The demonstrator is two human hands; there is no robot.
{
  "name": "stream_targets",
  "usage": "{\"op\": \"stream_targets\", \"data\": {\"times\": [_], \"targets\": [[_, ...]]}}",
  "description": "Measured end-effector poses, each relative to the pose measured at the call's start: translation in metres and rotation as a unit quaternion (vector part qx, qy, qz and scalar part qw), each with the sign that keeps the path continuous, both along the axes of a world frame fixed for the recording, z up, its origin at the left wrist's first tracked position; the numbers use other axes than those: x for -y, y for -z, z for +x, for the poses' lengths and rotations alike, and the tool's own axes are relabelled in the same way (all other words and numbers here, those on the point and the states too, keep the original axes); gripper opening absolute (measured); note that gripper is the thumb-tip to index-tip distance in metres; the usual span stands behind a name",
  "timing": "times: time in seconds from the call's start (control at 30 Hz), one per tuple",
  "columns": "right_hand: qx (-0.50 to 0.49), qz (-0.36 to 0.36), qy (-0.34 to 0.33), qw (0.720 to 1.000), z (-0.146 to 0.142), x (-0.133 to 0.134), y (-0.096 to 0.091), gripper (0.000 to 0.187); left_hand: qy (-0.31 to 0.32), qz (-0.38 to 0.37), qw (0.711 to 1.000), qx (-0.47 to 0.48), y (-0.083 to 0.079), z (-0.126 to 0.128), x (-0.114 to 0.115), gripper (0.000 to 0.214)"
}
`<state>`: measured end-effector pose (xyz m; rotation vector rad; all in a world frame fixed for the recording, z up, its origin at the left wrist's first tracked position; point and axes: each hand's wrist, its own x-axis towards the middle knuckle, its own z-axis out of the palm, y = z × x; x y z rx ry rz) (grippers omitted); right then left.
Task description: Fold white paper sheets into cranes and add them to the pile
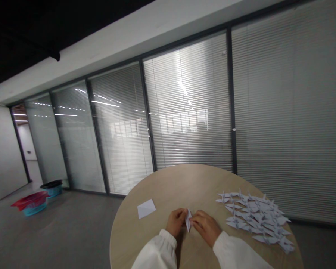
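Note:
A small piece of folded white paper (188, 221) stands between my hands above the round table (184, 183). My left hand (176, 222) pinches its left side near the top. From the right, the fingertips of my right hand (205, 226) grip its other edge. The paper is narrow and pointed at the lower end; its finer folds are too small to make out. To the left lies a square sheet of white paper (146, 208) with a diagonal crease. Many folded paper cranes (254, 216) lie in a group at the right.
A red-lined bin (30, 203) and a black-lined bin (52, 188) stand on the grey floor at the left. Glass partitions with blinds (189, 112) run behind the table. An open doorway (26, 142) shows at the far left.

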<state>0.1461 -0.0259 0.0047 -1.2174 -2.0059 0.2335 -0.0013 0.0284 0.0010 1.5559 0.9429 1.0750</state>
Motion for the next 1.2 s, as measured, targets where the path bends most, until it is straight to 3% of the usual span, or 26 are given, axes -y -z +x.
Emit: {"op": "stream_targets", "data": {"times": [0.2,0.4,0.6,0.8,0.97,1.2], "targets": [[-0.038,0.019,0.053,0.998,0.002,-0.006,0.001,0.027,0.038,-0.012,0.999,-0.033,-0.003,0.002,0.005,0.048],[-0.062,0.026,0.061,0.996,0.001,-0.008,0.004,0.023,0.097,-0.023,0.995,-0.025,-0.002,0.002,0.007,0.041],[-0.119,-0.004,0.049,0.992,0.0,-0.011,0.009,0.019,0.079,-0.048,0.996,0.023,-0.003,0.004,0.008,0.035],[-0.22,-0.086,0.024,0.971,-0.004,-0.012,0.008,0.019,0.037,-0.027,0.993,0.107,-0.01,0.002,0.007,0.032],[-0.256,-0.127,-0.031,0.958,-0.006,-0.014,0.008,0.028,0.075,-0.01,0.989,0.126,-0.012,0.001,0.007,0.03],[-0.281,-0.116,-0.015,0.953,0.0,-0.015,0.006,0.037,0.098,0.033,0.991,0.086,-0.019,0.004,0.013,0.035]]}}
